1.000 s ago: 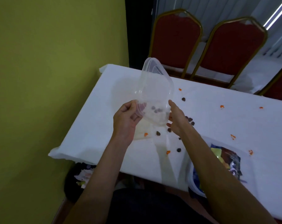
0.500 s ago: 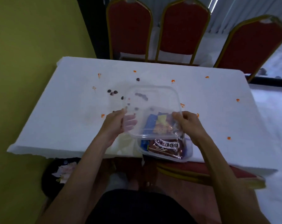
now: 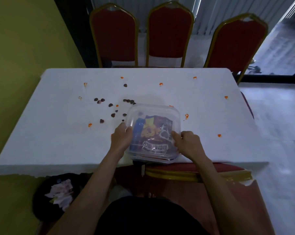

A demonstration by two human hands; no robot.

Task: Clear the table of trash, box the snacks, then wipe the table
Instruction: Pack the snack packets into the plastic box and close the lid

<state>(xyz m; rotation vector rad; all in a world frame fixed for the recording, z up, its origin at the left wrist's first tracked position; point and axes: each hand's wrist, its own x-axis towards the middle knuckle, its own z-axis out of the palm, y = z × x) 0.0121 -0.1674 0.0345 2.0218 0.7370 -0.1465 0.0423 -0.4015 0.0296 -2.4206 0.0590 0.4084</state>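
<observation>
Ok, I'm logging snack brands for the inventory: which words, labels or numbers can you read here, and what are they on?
Snack packet in the clear box, seen through the clear lid: a band of white lettering at its near end, too blurred to read.
Crumpled paper in the black bin: no readable print.
No other text is visible.

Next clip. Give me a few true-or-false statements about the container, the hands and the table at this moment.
1. The left hand and the right hand hold the clear container. True.
2. The container is empty. False: snack packets show through it.
3. Dark crumbs and orange crumbs lie on the white tablecloth. True.
4. Two chairs stand behind the table. False: three red chairs stand there.
5. The container sits at the table's far edge. False: it sits at the near edge.
</observation>
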